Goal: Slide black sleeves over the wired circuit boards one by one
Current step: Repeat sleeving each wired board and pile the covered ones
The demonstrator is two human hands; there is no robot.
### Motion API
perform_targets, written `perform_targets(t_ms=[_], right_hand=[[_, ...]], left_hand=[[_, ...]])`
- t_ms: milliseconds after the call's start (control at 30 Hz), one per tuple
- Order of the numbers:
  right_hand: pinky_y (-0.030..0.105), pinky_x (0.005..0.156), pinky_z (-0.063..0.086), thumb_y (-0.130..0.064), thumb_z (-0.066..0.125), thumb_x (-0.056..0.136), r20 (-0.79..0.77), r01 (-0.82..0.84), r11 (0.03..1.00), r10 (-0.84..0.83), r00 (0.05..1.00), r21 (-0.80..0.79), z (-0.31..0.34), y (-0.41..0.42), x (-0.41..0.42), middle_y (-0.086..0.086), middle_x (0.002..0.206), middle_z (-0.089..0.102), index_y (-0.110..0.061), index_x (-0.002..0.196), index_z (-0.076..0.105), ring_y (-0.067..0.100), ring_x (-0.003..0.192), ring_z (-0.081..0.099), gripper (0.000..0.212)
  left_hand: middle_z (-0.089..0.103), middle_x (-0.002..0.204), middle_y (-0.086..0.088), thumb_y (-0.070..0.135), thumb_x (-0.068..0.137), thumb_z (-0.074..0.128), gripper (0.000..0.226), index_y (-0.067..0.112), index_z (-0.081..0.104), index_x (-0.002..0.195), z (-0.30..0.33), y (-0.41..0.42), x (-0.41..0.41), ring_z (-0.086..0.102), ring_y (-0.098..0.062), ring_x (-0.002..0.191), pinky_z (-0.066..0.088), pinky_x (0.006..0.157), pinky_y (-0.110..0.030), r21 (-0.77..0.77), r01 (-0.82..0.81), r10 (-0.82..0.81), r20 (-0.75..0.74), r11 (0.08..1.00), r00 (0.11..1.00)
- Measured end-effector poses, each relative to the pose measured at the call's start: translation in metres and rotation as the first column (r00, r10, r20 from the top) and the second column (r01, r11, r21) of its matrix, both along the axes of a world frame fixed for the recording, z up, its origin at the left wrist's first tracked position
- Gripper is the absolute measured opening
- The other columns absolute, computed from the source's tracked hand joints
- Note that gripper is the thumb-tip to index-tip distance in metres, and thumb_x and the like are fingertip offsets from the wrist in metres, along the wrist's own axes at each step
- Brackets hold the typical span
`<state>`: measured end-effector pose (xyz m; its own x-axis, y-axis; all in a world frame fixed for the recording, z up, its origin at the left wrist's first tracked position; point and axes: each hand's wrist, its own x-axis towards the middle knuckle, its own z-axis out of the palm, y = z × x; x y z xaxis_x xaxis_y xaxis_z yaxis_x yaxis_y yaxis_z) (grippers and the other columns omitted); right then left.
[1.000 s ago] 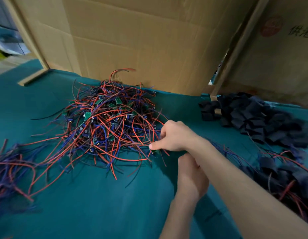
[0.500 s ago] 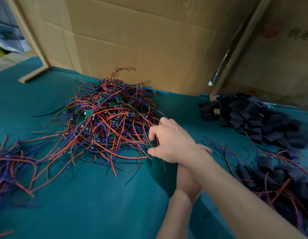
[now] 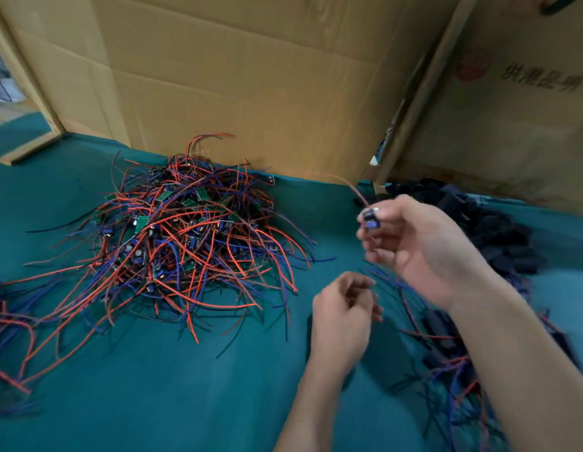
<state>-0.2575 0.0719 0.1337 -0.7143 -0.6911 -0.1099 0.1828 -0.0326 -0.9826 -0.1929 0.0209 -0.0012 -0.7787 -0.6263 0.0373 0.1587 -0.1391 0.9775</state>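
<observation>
Pinching a small circuit board between fingertips, the right hand is raised at 3 o'clock of the wire pile; the left hand at 5 o'clock is curled, its contents unclear.

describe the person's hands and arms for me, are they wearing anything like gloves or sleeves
No gloves, and no sleeve, watch or ring shows. The left hand and right hand are bare, and so are both forearms down to the frame's edge. Motion blur would hide any fine marks.

Matt teal cloth table; matt brown cardboard boxes behind.
</observation>
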Motion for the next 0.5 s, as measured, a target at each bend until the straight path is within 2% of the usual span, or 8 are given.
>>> perform_targets(t_ms=[100,167,233,300,367,400,433,500], right_hand=[[0.021,0.044,0.048,-0.022,0.062,0.066,0.198,0.027,0.999,-0.030,0.980,0.022,-0.015,0.032,0.002,0.011,0.068,0.066,-0.007,0.075,0.075,0.014,0.050,0.055,0.023],[0.021,0.043,0.047,-0.016,0.059,0.077,0.259,0.059,0.992,-0.087,0.962,0.113,-0.034,0.043,0.009,0.013,0.067,0.066,-0.003,0.082,0.071,0.015,0.048,0.056,0.018],[0.023,0.044,0.049,-0.008,0.054,0.090,0.243,0.075,0.978,-0.121,0.962,0.193,-0.054,0.050,0.015,0.017,0.067,0.068,-0.003,0.082,0.070,0.018,0.049,0.059,0.019],[0.025,0.047,0.051,-0.006,0.055,0.095,0.128,0.032,0.955,-0.072,0.989,0.294,-0.066,0.054,0.016,0.020,0.074,0.072,-0.001,0.084,0.072,0.020,0.054,0.062,0.021],[0.024,0.048,0.051,-0.010,0.058,0.097,-0.076,-0.063,0.884,0.111,0.991,0.462,-0.068,0.058,0.012,0.014,0.076,0.074,0.000,0.088,0.074,0.018,0.056,0.064,0.021],[0.024,0.047,0.050,-0.013,0.061,0.097,-0.185,-0.074,0.829,0.209,0.960,0.554,-0.065,0.059,0.006,0.008,0.071,0.073,-0.001,0.087,0.074,0.016,0.055,0.064,0.021],[0.024,0.045,0.049,-0.014,0.064,0.095,-0.285,-0.042,0.783,0.275,0.918,0.620,-0.062,0.059,-0.002,0.005,0.066,0.072,-0.002,0.083,0.075,0.014,0.053,0.063,0.020],[0.026,0.044,0.049,-0.013,0.067,0.091,-0.436,0.104,0.760,0.250,0.864,0.642,-0.050,0.056,-0.026,0.006,0.063,0.073,-0.006,0.075,0.074,0.014,0.051,0.064,0.019]], left_hand=[[0.070,0.078,-0.009,0.008,0.103,0.045,0.024,0.010,0.069,0.098,0.011,-0.004,0.007,0.067,-0.023,0.070,0.057,0.062,-0.031,0.163,0.017,-0.002,-0.087,0.986,0.996],[0.074,0.086,-0.010,0.015,0.105,0.042,0.031,0.007,0.072,0.102,0.016,-0.004,0.009,0.069,-0.020,0.079,0.058,0.071,-0.036,0.203,0.043,-0.026,-0.082,0.978,0.996],[0.077,0.088,-0.004,0.015,0.103,0.048,0.029,0.010,0.076,0.097,0.016,-0.004,0.010,0.068,-0.013,0.080,0.057,0.075,-0.029,0.142,0.047,-0.037,-0.069,0.989,0.997],[0.077,0.087,-0.003,0.010,0.099,0.055,0.025,0.014,0.077,0.089,0.015,-0.004,0.010,0.068,-0.008,0.078,0.053,0.073,-0.020,0.059,0.055,-0.052,-0.057,0.997,0.997],[0.078,0.085,-0.002,0.005,0.096,0.060,0.024,0.017,0.077,0.084,0.013,-0.003,0.009,0.068,-0.007,0.077,0.052,0.072,-0.018,0.010,0.029,-0.028,-0.043,1.000,0.999],[0.078,0.084,-0.003,0.003,0.095,0.060,0.024,0.016,0.077,0.084,0.012,-0.003,0.009,0.069,-0.008,0.076,0.052,0.072,-0.018,0.009,0.013,-0.012,-0.038,1.000,0.999],[0.077,0.084,-0.006,0.001,0.095,0.059,0.023,0.013,0.075,0.086,0.010,-0.003,0.008,0.070,-0.011,0.075,0.053,0.070,-0.019,0.039,0.008,-0.006,-0.044,0.999,0.999],[0.076,0.081,-0.012,-0.002,0.097,0.054,0.019,0.006,0.070,0.092,0.011,-0.001,0.006,0.072,-0.017,0.071,0.056,0.065,-0.023,0.144,0.015,-0.004,-0.073,0.990,0.997]])
